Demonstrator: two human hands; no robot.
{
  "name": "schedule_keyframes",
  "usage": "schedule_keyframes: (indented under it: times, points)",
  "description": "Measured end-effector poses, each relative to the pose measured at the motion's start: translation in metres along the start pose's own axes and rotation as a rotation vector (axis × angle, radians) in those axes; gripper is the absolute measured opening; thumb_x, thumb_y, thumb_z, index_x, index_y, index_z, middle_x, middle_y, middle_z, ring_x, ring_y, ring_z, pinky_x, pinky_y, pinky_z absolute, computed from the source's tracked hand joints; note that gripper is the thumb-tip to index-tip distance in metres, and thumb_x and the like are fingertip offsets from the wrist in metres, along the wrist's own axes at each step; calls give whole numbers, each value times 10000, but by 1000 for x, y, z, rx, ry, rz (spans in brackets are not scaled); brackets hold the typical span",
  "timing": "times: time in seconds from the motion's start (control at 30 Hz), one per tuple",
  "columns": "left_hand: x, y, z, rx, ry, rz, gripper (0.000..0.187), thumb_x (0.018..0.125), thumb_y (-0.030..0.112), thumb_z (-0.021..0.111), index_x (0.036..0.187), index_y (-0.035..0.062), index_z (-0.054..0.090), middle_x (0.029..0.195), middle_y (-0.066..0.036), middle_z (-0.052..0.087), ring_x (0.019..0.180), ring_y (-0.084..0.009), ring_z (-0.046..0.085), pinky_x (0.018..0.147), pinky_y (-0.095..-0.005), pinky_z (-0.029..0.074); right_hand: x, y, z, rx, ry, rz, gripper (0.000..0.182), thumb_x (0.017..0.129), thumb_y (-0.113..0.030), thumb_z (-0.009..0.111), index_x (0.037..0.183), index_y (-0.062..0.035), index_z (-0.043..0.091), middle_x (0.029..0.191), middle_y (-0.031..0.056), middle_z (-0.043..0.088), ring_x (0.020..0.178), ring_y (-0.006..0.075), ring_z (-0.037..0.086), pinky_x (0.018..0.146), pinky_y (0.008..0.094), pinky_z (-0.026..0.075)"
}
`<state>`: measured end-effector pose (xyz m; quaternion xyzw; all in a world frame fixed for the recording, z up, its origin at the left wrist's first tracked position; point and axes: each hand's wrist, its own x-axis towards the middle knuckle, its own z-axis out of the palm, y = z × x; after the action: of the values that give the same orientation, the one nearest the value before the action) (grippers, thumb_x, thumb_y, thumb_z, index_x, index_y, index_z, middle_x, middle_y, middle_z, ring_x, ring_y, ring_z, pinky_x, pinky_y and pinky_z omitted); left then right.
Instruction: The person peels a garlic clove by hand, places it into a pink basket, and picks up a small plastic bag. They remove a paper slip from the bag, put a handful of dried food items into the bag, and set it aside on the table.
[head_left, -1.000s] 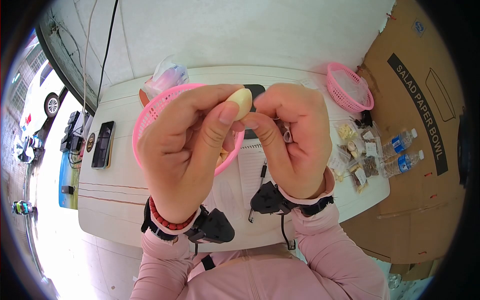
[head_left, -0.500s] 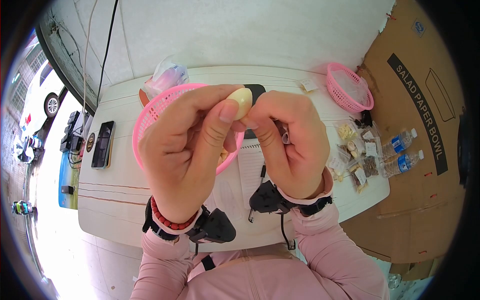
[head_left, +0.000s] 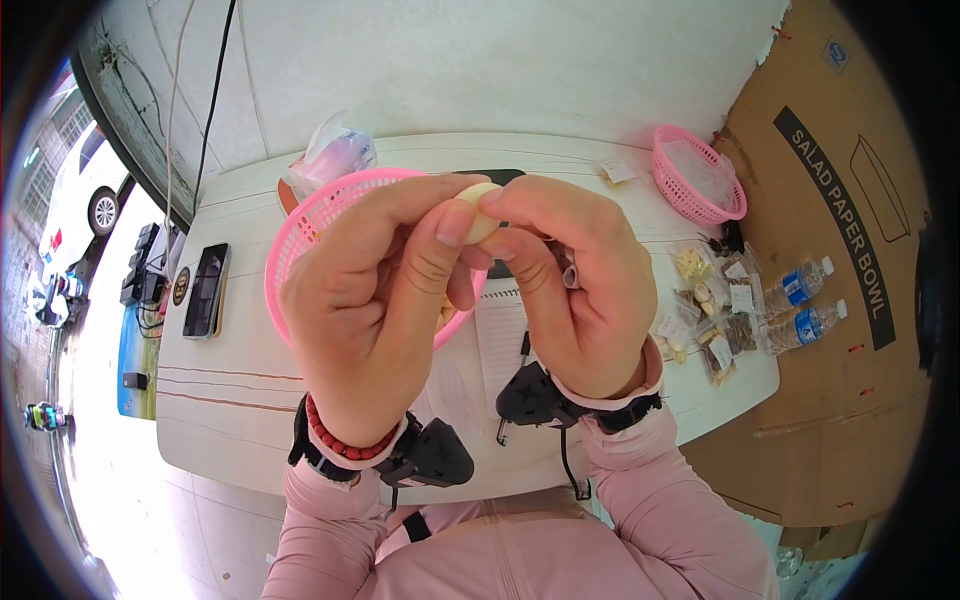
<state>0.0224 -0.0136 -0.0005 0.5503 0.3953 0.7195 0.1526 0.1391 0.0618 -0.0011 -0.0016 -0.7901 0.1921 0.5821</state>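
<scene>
In front of the pink basket [head_left: 290, 265] my left hand [head_left: 365, 290] pinches a smooth, pale yellow oval piece [head_left: 482, 222] between thumb and bent index finger. Its exact kind cannot be made out; it is about as big as a thumb tip. My right hand [head_left: 585, 280] is closed around the piece's right edge, index fingertip on its upper side and thumb tip just below. The other fingers of both hands are curled in. Pale pieces lie in the basket, mostly hidden behind my left hand.
A lined notebook [head_left: 497, 335] and a pen [head_left: 526, 345] lie under my hands. Left of the basket is a phone [head_left: 206, 290]. On the right are small bags [head_left: 740, 325], water bottles [head_left: 795, 287] and another pink basket [head_left: 690, 190], beside a large cardboard box [head_left: 820, 400].
My right index finger has uncurled a little and come onto the pale oval piece, covering its right side. My left hand has hardly moved.
</scene>
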Motion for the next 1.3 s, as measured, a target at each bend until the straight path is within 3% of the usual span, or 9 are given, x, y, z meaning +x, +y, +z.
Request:
schedule_keyframes:
  times: [0.3, 0.47, 0.6, 0.7, 0.9, 0.97, 1.1, 1.17, 1.3]
  points:
    - [1, 0, 1, -18, 16, 18, 150, 933, 74, 543, 978, -42, 626, 727, -26, 600, 570, -40, 470, 504, -166, 366, -4, -2, -3, -53, -39, 56, 344, 750, 163, 488, 1042, -6, 553, 870, 113, 613, 673, 229, 601, 592, 260, 476]
    - [0, 1, 0, 53, 5, 12, 218, 955, 130, 513, 998, -52, 625, 739, -41, 611, 552, -51, 491, 530, -160, 367, -3, -7, 4, 89, 52, 159, 290, 785, 129, 517, 1041, -4, 545, 867, 115, 610, 700, 255, 606, 607, 267, 481]
    - [0, -1, 0, 72, 4, 44, 217, 952, 130, 517, 998, -54, 625, 741, -44, 611, 551, -51, 490, 532, -161, 371, -2, -3, 0, 36, 31, 99, 297, 785, 130, 513, 1046, -6, 543, 863, 118, 610, 702, 261, 608, 610, 264, 482]
    - [-1, -1, 1, 47, 14, 41, 135, 919, 45, 556, 991, -46, 626, 733, -21, 592, 571, -39, 469, 503, -166, 365, 0, -3, -5, -67, 2, 18, 304, 779, 136, 508, 1047, -4, 540, 851, 120, 607, 701, 260, 606, 606, 266, 482]
    - [0, -1, 0, 61, 7, 77, 134, 916, 38, 558, 994, -47, 627, 763, -26, 609, 567, -37, 466, 498, -164, 361, 2, -7, -1, 99, -10, 82, 241, 837, 90, 524, 1054, -11, 544, 813, 107, 598, 655, 221, 611, 586, 260, 476]
    - [0, 0, -1, 89, 9, 45, 207, 949, 118, 521, 1004, -56, 618, 761, -48, 620, 558, -51, 494, 582, -169, 398, 2, -9, 0, 132, 34, 131, 220, 857, 62, 535, 1062, -18, 545, 804, 102, 597, 637, 205, 611, 584, 255, 474]
    - [0, 0, -1, 120, 1, 64, 213, 952, 122, 516, 1001, -58, 618, 750, -44, 616, 553, -50, 487, 621, -171, 401, 0, -6, 1, 79, 28, 134, 244, 839, 84, 536, 1062, -15, 546, 819, 112, 600, 657, 219, 612, 591, 257, 477]
    - [1, -2, -2, 77, -8, 91, 132, 913, 29, 559, 994, -50, 626, 751, -23, 606, 562, -35, 463, 491, -164, 351, 0, -3, -1, -19, 11, 40, 267, 820, 105, 531, 1061, -9, 546, 840, 113, 604, 678, 241, 610, 601, 258, 479]
    - [1, -2, -1, 79, 0, 116, 132, 911, 25, 559, 995, -51, 627, 742, -22, 603, 561, -36, 462, 489, -164, 349, -4, 0, -3, -14, -48, 63, 288, 805, 126, 515, 1061, -3, 544, 870, 111, 611, 699, 260, 603, 612, 258, 482]
